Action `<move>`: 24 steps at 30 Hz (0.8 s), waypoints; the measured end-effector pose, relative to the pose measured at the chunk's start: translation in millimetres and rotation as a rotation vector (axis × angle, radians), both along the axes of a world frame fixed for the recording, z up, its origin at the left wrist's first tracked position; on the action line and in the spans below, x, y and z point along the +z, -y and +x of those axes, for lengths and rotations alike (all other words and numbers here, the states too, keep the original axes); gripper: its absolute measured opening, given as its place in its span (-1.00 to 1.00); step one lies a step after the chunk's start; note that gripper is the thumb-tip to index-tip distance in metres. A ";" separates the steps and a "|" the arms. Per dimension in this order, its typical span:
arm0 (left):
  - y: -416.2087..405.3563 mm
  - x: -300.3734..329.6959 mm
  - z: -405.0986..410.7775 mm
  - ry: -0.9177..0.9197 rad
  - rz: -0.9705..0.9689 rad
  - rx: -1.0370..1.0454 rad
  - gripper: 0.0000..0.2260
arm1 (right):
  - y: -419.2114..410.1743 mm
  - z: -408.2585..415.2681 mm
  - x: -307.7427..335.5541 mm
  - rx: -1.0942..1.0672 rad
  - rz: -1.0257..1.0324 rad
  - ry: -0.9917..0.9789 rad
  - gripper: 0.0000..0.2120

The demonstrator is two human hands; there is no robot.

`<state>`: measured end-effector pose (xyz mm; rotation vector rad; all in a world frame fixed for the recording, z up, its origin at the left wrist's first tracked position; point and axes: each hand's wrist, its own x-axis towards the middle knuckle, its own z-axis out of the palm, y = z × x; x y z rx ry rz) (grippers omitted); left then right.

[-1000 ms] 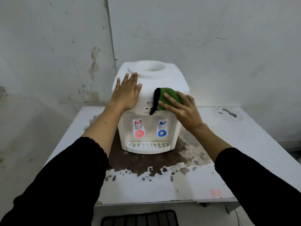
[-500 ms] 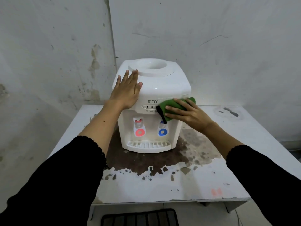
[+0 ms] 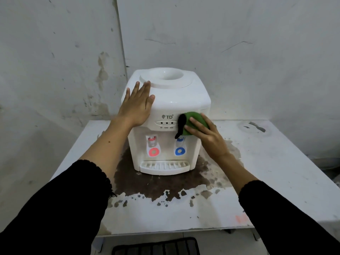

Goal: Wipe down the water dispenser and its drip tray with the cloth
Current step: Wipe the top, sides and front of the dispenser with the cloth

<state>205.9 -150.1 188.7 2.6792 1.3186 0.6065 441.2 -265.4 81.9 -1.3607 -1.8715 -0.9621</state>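
Stained table (image 3: 257, 181) bears dispenser (image 3: 174, 100); left hand (image 3: 137, 105) flat, right fingers (image 3: 197, 124) pressing cloth (image 3: 195, 119).

The water dispenser (image 3: 171, 107) stands on the table (image 3: 276, 172), drip tray (image 3: 164, 167) in front.

Dispensers: 1, water dispenser (image 3: 176, 100)
Taps: 2, red tap (image 3: 152, 141), blue tap (image 3: 180, 140)
Drip trays: 1, drip tray (image 3: 164, 166)
Cloths: 1, cloth (image 3: 191, 122)
Hands: 2, left hand (image 3: 137, 105), right hand (image 3: 207, 137)
Desks: 1, desk (image 3: 276, 172)

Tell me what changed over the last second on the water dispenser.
The right hand slid the green cloth from the upper front edge down and toward the dispenser's right front corner, just above the blue tap. Nothing was picked up or let go. The left hand stays flat on the top left, and the drip tray is untouched.
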 end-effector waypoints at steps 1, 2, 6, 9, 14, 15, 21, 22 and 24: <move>-0.6 -0.7 0.0 0.005 0.002 -0.002 -0.53 | 2.0 1.3 -5.7 -0.005 -0.001 -0.128 -0.57; -0.8 -1.0 0.3 0.010 0.002 -0.004 -0.53 | 2.1 -0.2 -8.9 0.003 0.003 -0.241 -0.58; -2.4 -2.5 1.2 0.028 0.013 -0.002 -0.53 | -5.4 -28.9 -10.5 0.039 0.043 -0.456 -0.60; -3.1 -3.7 1.4 0.037 0.019 0.004 -0.53 | -8.9 -44.7 -12.1 -0.002 0.058 -0.448 -0.44; -0.3 -4.3 1.7 0.034 0.020 0.008 -0.53 | -4.3 -47.7 14.5 -0.065 0.033 -1.125 -0.49; 0.3 -4.4 2.0 0.038 0.019 0.009 -0.53 | -4.8 -44.5 27.9 -0.070 0.008 -1.269 -0.52; 0.8 -2.4 4.2 0.037 0.017 0.017 -0.53 | -18.9 -30.5 95.8 0.018 -0.196 -1.142 -0.58; 1.1 -2.3 3.9 0.035 0.015 0.016 -0.52 | -21.1 -32.5 95.4 -0.008 -0.205 -1.058 -0.58; 1.9 -2.8 3.4 0.029 0.009 0.013 -0.52 | -19.9 -40.3 88.8 -0.086 -0.201 -0.937 -0.56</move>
